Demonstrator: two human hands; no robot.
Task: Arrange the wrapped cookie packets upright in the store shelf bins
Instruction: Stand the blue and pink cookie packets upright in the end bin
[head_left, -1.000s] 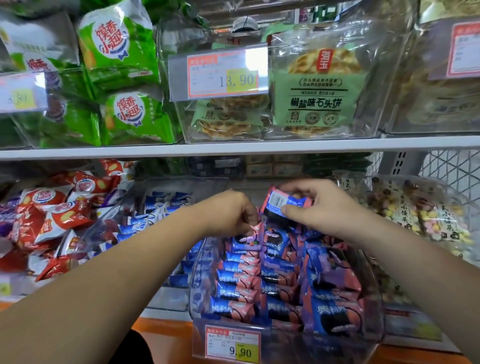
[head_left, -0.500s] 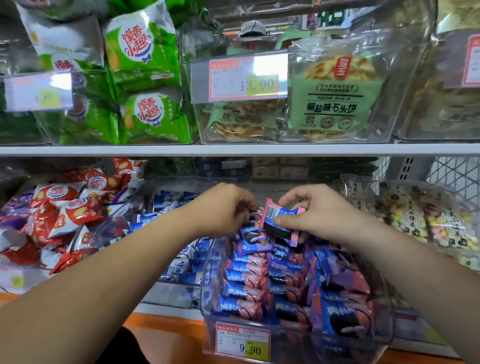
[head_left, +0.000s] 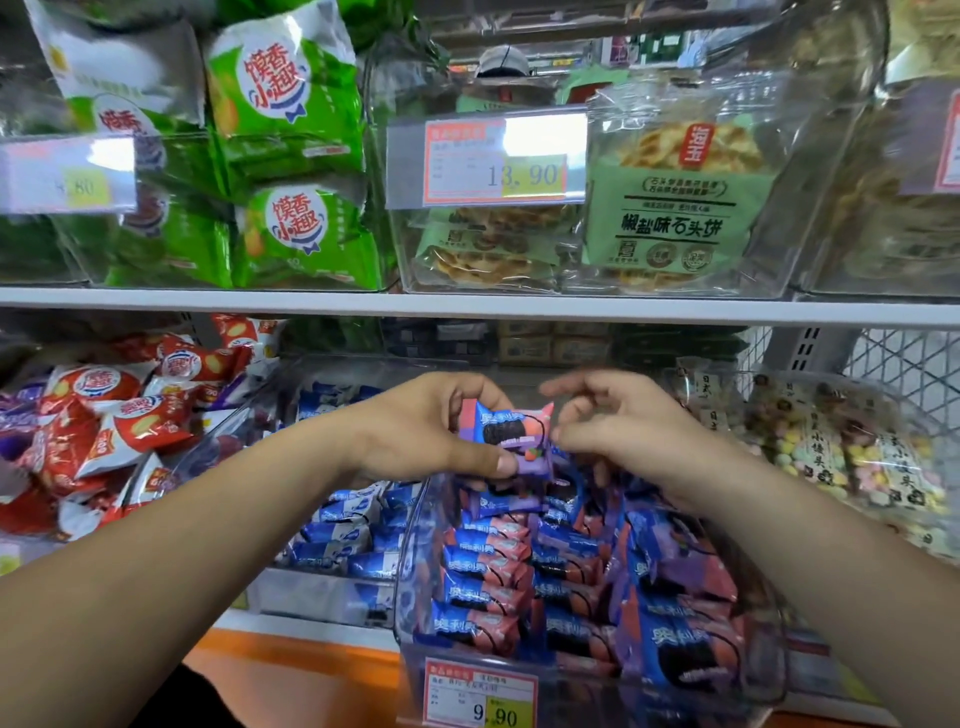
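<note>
- The cookie packet (head_left: 511, 439) sits in your left hand (head_left: 431, 431), above the back of the clear bin (head_left: 587, 691). The thumb is under its lower edge and the curled fingers are over the top. Its printed face is turned toward you.
- A second ago your right hand (head_left: 618, 431) pinched this packet with the barcode side showing. It has since passed across to the left hand and been flipped face-forward.
- Your right hand now hangs just beside the packet's right edge with its fingers loosely curled. Whether a fingertip still touches the wrapper, I cannot tell.
- For the task, that likely means the packet is oriented and ready to be slotted in, so the placing itself is still to do.
- Below it, the bin's packed rows (head_left: 483, 592) stand on edge along the left side. Toward the right, the packets look more tilted and loose. A price tag (head_left: 480, 699) reading 9.90 is clipped to the bin's front.
- The neighbouring bin on the left holds blue-and-white packets (head_left: 343, 535), and beyond it lie red packets (head_left: 104, 431).
- To the right are bags of pastel sweets (head_left: 831, 457).
- On the upper shelf (head_left: 467, 306) are green bags (head_left: 291, 234) and a bin of flat biscuits (head_left: 670, 208).
</note>
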